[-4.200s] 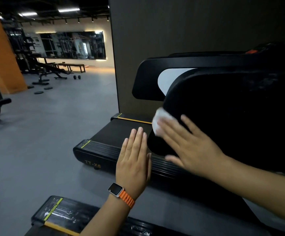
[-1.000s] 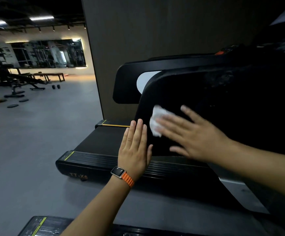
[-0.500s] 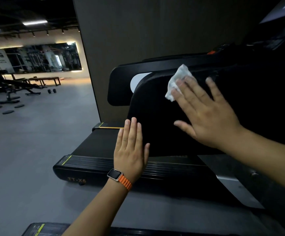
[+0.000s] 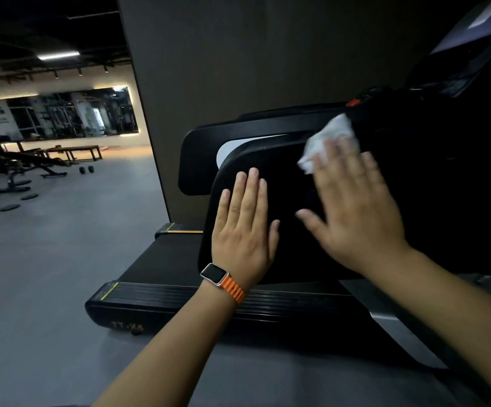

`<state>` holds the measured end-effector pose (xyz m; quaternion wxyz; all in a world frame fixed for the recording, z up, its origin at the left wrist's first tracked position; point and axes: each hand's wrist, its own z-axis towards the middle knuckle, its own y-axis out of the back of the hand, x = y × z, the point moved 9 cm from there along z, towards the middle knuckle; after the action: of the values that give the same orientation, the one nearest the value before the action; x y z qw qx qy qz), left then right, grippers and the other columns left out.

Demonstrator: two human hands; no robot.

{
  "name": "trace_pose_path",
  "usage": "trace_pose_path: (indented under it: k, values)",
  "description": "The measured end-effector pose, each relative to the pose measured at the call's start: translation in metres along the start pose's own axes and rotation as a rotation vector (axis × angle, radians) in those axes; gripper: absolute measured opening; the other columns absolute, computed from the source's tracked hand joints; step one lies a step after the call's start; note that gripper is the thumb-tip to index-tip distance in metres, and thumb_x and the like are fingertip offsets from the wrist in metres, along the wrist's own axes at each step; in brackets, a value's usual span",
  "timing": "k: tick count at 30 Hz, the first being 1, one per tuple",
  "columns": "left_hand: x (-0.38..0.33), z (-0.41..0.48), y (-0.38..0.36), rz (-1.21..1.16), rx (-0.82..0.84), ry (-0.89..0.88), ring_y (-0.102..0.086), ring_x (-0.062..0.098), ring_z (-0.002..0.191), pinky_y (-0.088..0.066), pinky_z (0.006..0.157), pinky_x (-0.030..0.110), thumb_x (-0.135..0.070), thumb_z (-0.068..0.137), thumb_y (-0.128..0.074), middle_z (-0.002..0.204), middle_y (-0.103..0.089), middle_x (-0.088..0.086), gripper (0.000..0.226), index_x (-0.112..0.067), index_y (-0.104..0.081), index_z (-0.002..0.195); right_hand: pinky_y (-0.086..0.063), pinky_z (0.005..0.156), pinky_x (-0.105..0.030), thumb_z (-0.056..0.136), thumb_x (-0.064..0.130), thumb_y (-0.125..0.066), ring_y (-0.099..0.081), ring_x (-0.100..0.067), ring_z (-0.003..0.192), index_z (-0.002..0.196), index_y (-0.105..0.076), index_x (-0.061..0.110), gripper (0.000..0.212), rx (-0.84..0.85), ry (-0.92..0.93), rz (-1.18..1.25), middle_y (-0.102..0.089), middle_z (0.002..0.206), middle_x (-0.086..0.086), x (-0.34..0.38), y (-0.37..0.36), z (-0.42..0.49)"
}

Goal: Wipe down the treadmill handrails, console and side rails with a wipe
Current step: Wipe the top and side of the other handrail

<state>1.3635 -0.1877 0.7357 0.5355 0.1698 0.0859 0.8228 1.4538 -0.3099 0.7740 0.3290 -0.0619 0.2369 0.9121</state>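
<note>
A black treadmill stands before me, its broad near handrail panel (image 4: 285, 160) facing me. My right hand (image 4: 356, 207), fingers straight and blurred, presses a crumpled white wipe (image 4: 326, 139) flat against the upper part of that panel, near its top edge. My left hand (image 4: 244, 227), with an orange-strapped watch on the wrist, lies flat on the panel's left end. The far handrail (image 4: 209, 148) shows behind. The console (image 4: 473, 45) rises at the upper right. The near side rail (image 4: 179, 292) runs below my arms beside the belt (image 4: 165, 259).
A dark wall panel (image 4: 238, 69) stands behind the treadmill. Grey gym floor (image 4: 47, 274) stretches to the left, with benches (image 4: 71, 151), a dumbbell (image 4: 87, 169), weight plates (image 4: 9, 207) and a mirror (image 4: 71, 113) far off.
My right hand has slid the wipe up and to the right along the handrail panel. My left hand has moved up onto the panel's left end.
</note>
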Motion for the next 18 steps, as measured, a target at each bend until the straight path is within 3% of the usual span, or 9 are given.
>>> trace_pose_path:
  k: [4,9,14,18]
  values:
    - [-0.001,0.001,-0.002,-0.004,-0.026,-0.006,-0.015,0.032,0.157,-0.014,0.128,0.049,-0.034,0.106,-0.041,0.167,-0.019,0.019,0.063,0.002,-0.031,0.157,-0.015,0.129,-0.054,0.105,0.058,-0.04,-0.014,-0.032,0.161,0.165,-0.023,0.008,0.08,-0.005,0.099,-0.057,-0.015,0.173,-0.014,0.014,-0.008,0.002]
    - [-0.001,-0.002,-0.002,0.005,-0.052,0.008,-0.015,0.031,0.158,-0.013,0.128,0.048,-0.033,0.106,-0.039,0.167,-0.02,0.017,0.062,0.001,-0.031,0.157,-0.006,0.13,-0.054,0.108,0.051,-0.035,-0.004,-0.033,0.162,0.167,-0.014,0.008,0.075,-0.035,-0.222,0.03,-0.008,0.174,-0.013,-0.036,0.009,-0.009]
    - [0.0,-0.003,-0.001,-0.005,-0.065,0.004,-0.019,0.033,0.157,-0.015,0.127,0.049,-0.032,0.106,-0.04,0.166,-0.023,0.019,0.061,0.001,-0.033,0.156,-0.011,0.129,-0.055,0.106,0.051,-0.041,-0.011,-0.033,0.161,0.166,-0.023,0.011,0.074,0.013,-0.04,-0.009,-0.015,0.174,-0.012,0.004,-0.002,-0.009]
    - [-0.001,-0.003,-0.002,-0.008,-0.072,0.006,-0.018,0.032,0.157,-0.014,0.128,0.048,-0.032,0.105,-0.041,0.166,-0.024,0.018,0.061,0.0,-0.033,0.156,-0.007,0.13,-0.052,0.105,0.051,-0.042,-0.005,-0.033,0.162,0.164,-0.03,0.015,0.07,-0.014,-0.335,0.019,-0.013,0.174,-0.013,-0.046,0.023,-0.022]
